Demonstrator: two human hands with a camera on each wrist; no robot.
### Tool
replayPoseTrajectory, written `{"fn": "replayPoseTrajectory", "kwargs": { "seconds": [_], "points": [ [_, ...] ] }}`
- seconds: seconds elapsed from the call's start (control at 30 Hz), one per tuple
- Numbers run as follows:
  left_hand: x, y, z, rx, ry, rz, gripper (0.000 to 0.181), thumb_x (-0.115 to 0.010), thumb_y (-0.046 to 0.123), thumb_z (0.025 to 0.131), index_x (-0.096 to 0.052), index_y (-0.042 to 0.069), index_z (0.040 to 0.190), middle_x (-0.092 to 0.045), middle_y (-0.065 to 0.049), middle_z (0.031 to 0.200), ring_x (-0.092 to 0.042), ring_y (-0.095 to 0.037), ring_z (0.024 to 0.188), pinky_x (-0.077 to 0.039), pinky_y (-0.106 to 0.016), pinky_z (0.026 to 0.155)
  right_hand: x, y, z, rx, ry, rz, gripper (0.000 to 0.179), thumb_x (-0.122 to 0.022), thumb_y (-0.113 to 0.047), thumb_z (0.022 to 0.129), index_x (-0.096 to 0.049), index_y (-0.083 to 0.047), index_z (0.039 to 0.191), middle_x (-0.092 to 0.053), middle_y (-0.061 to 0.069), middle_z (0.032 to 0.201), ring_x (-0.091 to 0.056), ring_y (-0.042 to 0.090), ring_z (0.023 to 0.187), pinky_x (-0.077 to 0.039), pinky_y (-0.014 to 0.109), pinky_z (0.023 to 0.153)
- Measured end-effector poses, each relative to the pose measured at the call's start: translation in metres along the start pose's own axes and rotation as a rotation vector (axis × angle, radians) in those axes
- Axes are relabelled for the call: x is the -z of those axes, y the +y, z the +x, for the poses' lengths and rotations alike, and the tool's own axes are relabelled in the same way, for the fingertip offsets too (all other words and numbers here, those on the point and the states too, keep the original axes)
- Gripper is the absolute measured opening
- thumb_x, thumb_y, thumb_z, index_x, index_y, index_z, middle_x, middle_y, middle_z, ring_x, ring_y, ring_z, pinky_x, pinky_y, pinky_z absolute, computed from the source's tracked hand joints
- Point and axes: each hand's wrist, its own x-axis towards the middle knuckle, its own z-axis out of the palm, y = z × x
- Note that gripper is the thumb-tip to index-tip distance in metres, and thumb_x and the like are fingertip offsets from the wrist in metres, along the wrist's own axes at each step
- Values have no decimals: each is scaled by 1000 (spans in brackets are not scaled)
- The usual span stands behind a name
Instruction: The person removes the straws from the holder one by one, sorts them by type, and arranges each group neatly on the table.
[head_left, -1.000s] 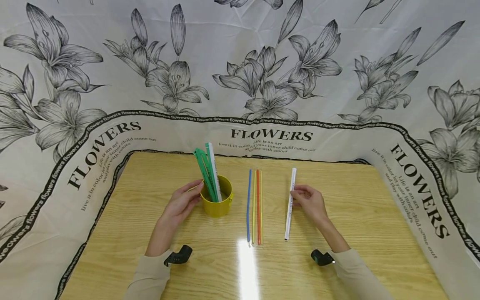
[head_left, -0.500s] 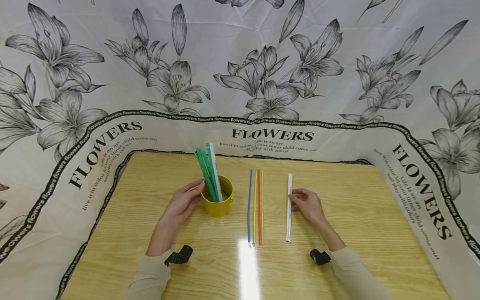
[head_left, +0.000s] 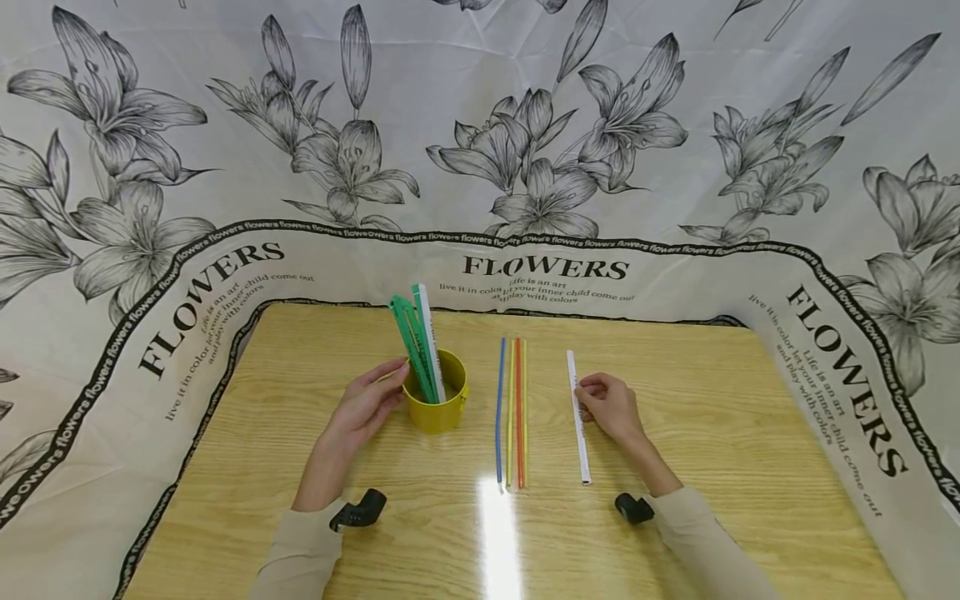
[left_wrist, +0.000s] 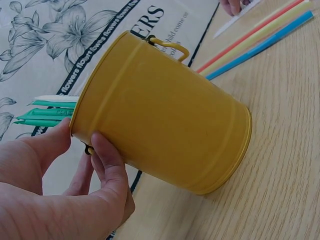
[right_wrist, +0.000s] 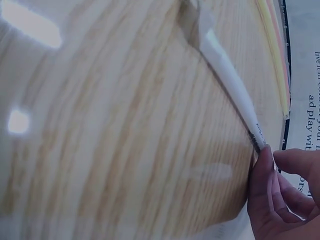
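My left hand (head_left: 366, 407) grips the rim of a small yellow metal bucket (head_left: 435, 420), which has little handles on its sides. Inside lean green-wrapped sticks (head_left: 408, 337) and a white paper-wrapped stick (head_left: 429, 342); their lower ends are hidden. Over on the right, my right hand (head_left: 611, 408) pinches a slim white paper-wrapped stick (head_left: 581, 442), probably a wrapped straw, by its right side between thumb and fingers. In the right wrist view this white stick (right_wrist: 227, 72) runs away from the fingertips (right_wrist: 263, 155), low over or on the table.
Between the bucket and the white stick, a blue straw (head_left: 499, 408), a red straw (head_left: 518, 417) and yellow straws (head_left: 511, 433) lie side by side on the wooden table (head_left: 712, 417). A flower-printed cloth (head_left: 360, 267) borders the table's back and sides.
My right hand has moved slightly left with the white stick. Its far end has swung left, so the stick now slants the other way. The left hand and bucket stay put.
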Motion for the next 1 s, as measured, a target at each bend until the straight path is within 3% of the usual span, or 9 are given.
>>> {"fn": "replayPoseTrajectory", "kwargs": {
  "seconds": [0.27,0.5,0.67,1.0],
  "points": [
    [0,1,0,6,-1,8,47,-61,11,105,-49,-4,148,-66,0,112,-61,-9,91,-52,-22,84,4,-11,-1,10,19,-10,23,-63,-8,102,-64,9,117,-67,23,101,-68,20,73,-58,25,60],
    [0,1,0,9,4,6,47,-61,10,105,-49,-5,148,-66,0,110,-62,-9,91,-53,-23,85,4,-27,3,59,58,-55,21,-65,-14,102,-67,3,114,-70,18,103,-71,28,87,-55,20,67],
    [-1,1,0,10,6,5,47,-61,9,105,-48,-5,147,-66,0,108,-61,-9,89,-53,-22,82,3,-42,5,97,43,-21,21,-64,-12,103,-66,4,115,-69,21,104,-70,37,93,-57,23,70],
    [-2,2,0,15,4,6,47,-60,9,105,-48,-5,148,-67,1,107,-62,-8,90,-53,-22,84,-4,-73,11,175,43,44,21,-66,-14,102,-67,3,114,-70,20,104,-69,41,96,-60,32,76]
  ]
}}
